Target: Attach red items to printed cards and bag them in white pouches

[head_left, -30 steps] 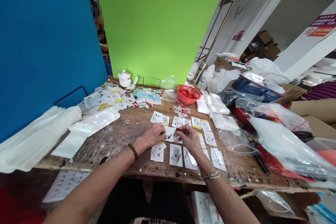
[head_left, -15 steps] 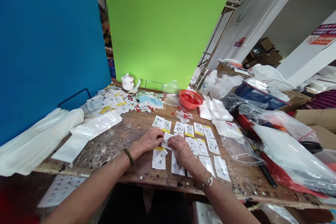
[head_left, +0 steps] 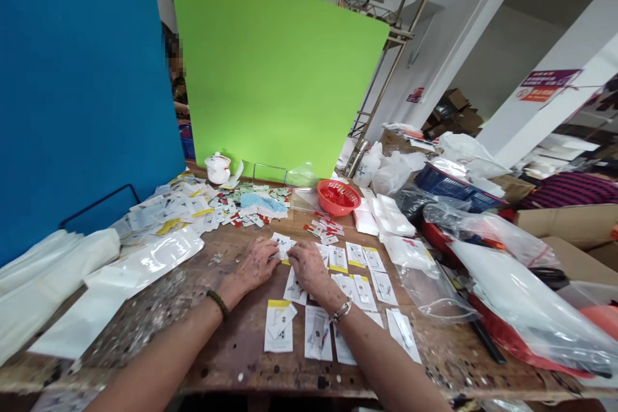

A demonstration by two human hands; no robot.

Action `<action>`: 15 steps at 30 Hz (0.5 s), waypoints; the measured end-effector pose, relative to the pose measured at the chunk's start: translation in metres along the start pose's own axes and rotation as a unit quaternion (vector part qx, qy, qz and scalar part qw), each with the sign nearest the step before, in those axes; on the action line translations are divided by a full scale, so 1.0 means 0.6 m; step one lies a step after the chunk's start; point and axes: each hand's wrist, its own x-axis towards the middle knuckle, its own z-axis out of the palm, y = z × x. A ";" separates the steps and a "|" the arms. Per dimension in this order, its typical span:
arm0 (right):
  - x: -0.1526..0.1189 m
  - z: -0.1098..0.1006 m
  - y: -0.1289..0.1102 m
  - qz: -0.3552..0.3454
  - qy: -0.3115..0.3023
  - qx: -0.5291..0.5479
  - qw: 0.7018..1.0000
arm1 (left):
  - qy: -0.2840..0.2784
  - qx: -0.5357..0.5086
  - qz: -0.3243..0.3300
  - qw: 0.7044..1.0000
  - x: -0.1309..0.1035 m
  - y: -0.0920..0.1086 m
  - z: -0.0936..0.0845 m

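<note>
Small white printed packets with yellow strips, holding small cards and parts, lie in rows on the wooden table. My left hand [head_left: 255, 262], with a dark green bracelet, has its fingers curled at the left side of the packet [head_left: 280, 243] at the far left of the back row. At that packet's right side, the bent fingers of my right hand [head_left: 309, 268], wearing a silver bracelet, partly cover it. Just below lies another packet [head_left: 294, 290], partly under my right hand. Nearer the front edge is a packet [head_left: 279, 328] with a small white card lying tilted on it.
A red basket [head_left: 338, 198] of red pieces stands behind the rows, with small red-and-white cards [head_left: 324, 229] before it. A heap of packets [head_left: 168, 206] and white plastic sheets [head_left: 62, 277] lie left. Bags and a blue basket [head_left: 441, 190] crowd the right.
Both hands have moved from a packet in the middle row to the one behind it at the back left. The middle packet now lies largely uncovered. The camera view has shifted.
</note>
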 end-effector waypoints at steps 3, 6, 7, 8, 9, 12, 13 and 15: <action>0.002 0.006 0.000 0.024 0.007 -0.025 0.999 | 0.022 0.005 -0.006 1.000 -0.005 -0.001 0.003; 0.003 0.006 0.018 0.023 0.015 -0.003 1.000 | 0.046 -0.004 -0.012 0.999 -0.010 -0.002 0.008; 0.005 0.004 0.029 0.026 0.021 0.011 0.999 | 0.054 -0.009 -0.012 0.998 -0.012 -0.002 0.009; 0.009 0.000 0.044 0.038 0.028 0.019 0.999 | 0.060 -0.014 -0.012 0.998 -0.013 -0.002 0.010; 0.015 -0.006 0.062 0.061 0.034 0.014 0.997 | 0.064 -0.018 -0.013 0.998 -0.014 -0.003 0.011; 0.040 -0.030 0.124 0.170 0.044 -0.048 0.983 | 0.068 -0.026 -0.023 0.997 -0.014 -0.002 0.011; 0.049 -0.038 0.145 0.196 0.045 -0.060 0.978 | 0.067 -0.027 -0.026 0.997 -0.014 -0.002 0.010; 0.065 -0.049 0.180 0.224 0.040 -0.067 0.972 | 0.065 -0.030 -0.031 0.997 -0.014 -0.001 0.009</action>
